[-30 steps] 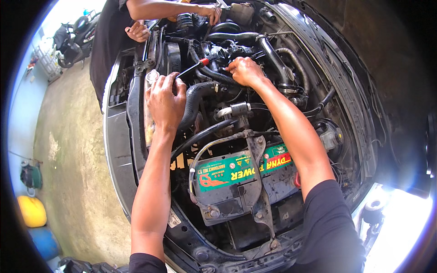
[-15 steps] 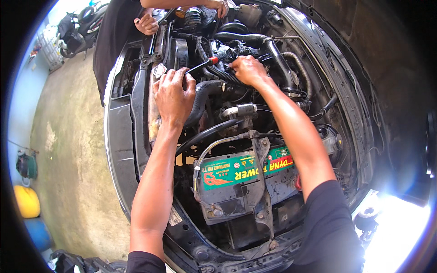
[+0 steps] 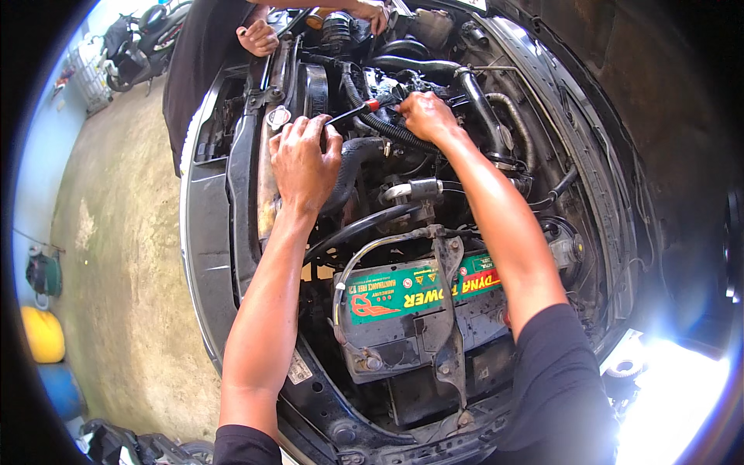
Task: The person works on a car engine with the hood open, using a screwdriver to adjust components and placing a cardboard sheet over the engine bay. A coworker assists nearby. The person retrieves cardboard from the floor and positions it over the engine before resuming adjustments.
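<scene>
My left hand (image 3: pixel 306 159) is closed round one end of a thin black rod-like tool (image 3: pixel 347 117) with a red band, beside the radiator cap (image 3: pixel 277 118). The tool's far end runs in among the engine parts, and its kind is not clear. Over the engine (image 3: pixel 387 81), my right hand (image 3: pixel 428 118) has its fingers bent and pressed together close to the red band. What they pinch, if anything, is hidden. A ribbed black hose (image 3: pixel 399 133) passes between my hands, and a thick radiator hose (image 3: pixel 349 172) lies just right of my left wrist.
Below my forearms sits a car battery (image 3: pixel 403 325) with a green label, under a metal clamp bracket (image 3: pixel 449 310). Across the bay, a co-worker's hand (image 3: pixel 258 37) and other hand (image 3: pixel 373 14) are near the engine. The raised hood (image 3: pixel 659 116) stands at right.
The view has shifted slightly, so the engine bay sits a little further right. Both hands keep nearly the same places and grips.
</scene>
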### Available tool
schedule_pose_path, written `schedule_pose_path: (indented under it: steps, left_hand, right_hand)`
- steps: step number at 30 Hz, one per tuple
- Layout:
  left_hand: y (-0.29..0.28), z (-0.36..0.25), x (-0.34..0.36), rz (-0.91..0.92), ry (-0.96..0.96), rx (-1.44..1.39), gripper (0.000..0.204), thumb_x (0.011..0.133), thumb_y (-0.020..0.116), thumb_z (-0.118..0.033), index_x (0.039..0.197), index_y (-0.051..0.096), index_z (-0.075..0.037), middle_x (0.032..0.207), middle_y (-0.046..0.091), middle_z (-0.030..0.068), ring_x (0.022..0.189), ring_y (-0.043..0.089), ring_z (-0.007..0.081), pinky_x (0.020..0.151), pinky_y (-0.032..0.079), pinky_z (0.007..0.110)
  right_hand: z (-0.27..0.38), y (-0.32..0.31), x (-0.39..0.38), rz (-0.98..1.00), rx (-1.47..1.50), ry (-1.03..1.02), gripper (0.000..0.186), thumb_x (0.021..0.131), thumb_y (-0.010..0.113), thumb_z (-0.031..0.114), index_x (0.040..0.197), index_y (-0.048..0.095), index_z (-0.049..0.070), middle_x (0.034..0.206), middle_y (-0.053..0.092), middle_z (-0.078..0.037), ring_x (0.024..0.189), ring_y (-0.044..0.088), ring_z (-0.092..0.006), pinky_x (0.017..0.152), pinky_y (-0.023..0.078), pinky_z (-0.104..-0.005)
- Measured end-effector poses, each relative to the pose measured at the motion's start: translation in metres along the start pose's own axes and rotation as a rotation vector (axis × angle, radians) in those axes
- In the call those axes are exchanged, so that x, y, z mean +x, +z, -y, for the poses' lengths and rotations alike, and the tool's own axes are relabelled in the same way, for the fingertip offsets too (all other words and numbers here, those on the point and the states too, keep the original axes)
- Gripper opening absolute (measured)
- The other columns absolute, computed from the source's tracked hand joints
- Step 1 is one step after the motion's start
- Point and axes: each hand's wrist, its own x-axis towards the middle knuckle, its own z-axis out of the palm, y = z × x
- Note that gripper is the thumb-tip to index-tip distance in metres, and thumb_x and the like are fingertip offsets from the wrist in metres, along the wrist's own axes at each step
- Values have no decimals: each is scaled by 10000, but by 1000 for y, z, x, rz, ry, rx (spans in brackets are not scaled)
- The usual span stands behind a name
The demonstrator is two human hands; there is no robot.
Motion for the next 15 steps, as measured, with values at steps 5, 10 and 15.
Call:
schedule_pose_path:
  steps: [5, 10, 15]
  left_hand:
    - [-2, 5, -2, 17, -20, 2, 313, 1015, 689, -255, 1248, 823, -96, 1193, 801, 158, 1228, 718, 348, 1118, 471, 463]
    - [-1, 5, -1, -4, 6, 8, 311, 1011, 685, -254, 1239, 822, -93, 1192, 793, 154, 1214, 712, 346, 1107, 473, 470]
    - [10, -2, -1, -43, 57, -4, 298, 1004, 685, -240, 1217, 819, -82, 1114, 777, 123, 1143, 711, 320, 1049, 481, 485]
  right_hand:
    - [-15, 9, 6, 58, 82, -155, 300, 1014, 709, 145, 1287, 832, 165, 1197, 784, -235, 1144, 765, -397, 1039, 587, -466]
    - [-20, 3, -33, 0, 82, -156, 295, 1018, 697, 131, 1273, 841, 168, 1169, 793, -226, 1139, 765, -401, 1038, 591, -465]
    - [-18, 13, 4, -75, 64, -49, 269, 1003, 691, 120, 1206, 863, 161, 1173, 799, -213, 1138, 772, -382, 1038, 600, -474]
